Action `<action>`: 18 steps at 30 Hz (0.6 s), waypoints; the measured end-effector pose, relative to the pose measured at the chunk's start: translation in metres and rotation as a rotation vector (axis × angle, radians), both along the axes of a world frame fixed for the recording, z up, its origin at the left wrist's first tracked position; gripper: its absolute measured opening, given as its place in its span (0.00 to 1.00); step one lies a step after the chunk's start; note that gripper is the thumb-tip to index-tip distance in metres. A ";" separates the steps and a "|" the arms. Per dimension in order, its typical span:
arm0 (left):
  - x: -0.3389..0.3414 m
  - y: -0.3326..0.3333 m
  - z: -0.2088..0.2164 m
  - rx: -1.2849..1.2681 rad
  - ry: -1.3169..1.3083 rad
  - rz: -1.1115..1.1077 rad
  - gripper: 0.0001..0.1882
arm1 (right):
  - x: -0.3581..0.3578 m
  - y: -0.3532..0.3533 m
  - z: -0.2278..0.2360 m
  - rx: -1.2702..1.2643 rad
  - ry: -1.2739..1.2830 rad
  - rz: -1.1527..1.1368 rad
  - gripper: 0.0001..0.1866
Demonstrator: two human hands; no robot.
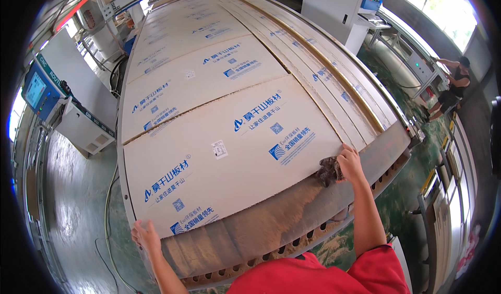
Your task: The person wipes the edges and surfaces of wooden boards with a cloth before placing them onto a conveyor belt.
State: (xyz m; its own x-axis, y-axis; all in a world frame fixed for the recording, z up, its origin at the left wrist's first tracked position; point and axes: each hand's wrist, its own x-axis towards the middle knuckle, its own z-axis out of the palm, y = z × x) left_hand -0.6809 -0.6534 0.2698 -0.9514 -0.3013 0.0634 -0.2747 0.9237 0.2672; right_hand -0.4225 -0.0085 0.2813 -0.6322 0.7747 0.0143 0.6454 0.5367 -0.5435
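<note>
A large pale panel (pixel 229 174) with blue print and a small white label (pixel 219 149) lies flat at the near end of a long machine bed (pixel 250 216). My left hand (pixel 147 237) touches its near left corner, thumb and fingers apart. At the near right corner is my right hand (pixel 349 163), its fingers closed around a dark crumpled cloth (pixel 329 172) that rests over the panel's near edge. One finger of that hand reaches along the right edge. Part of the grip on the cloth is hidden.
More printed panels (pixel 209 67) and long narrow strips (pixel 313 67) cover the bed beyond. Left stands a control cabinet (pixel 86 127) with a screen (pixel 36 90); a cable (pixel 108 205) runs along the floor. At far right a person (pixel 456 88) sits beside machinery. Boards (pixel 443 226) stand at the right.
</note>
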 end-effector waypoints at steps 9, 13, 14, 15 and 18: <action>0.009 0.008 0.017 0.086 -0.048 -0.021 0.30 | -0.002 -0.002 0.003 -0.030 0.095 -0.008 0.13; 0.009 0.011 0.022 0.094 -0.071 -0.012 0.31 | 0.003 0.004 -0.001 -0.036 0.116 -0.019 0.13; 0.009 0.012 0.024 0.105 -0.083 -0.010 0.32 | 0.003 0.005 -0.001 -0.042 0.112 -0.020 0.14; 0.009 0.013 0.027 0.116 -0.096 -0.008 0.33 | 0.002 0.005 -0.002 -0.037 0.117 -0.029 0.13; 0.014 0.021 0.036 0.090 -0.139 -0.025 0.37 | -0.002 0.001 0.000 -0.032 0.124 -0.053 0.13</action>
State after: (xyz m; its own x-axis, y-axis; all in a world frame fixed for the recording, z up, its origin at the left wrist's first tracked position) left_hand -0.6673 -0.6328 0.3057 -0.9565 -0.2758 -0.0954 -0.2919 0.9049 0.3097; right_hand -0.4249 -0.0073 0.2816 -0.5856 0.8080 0.0648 0.5988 0.4850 -0.6373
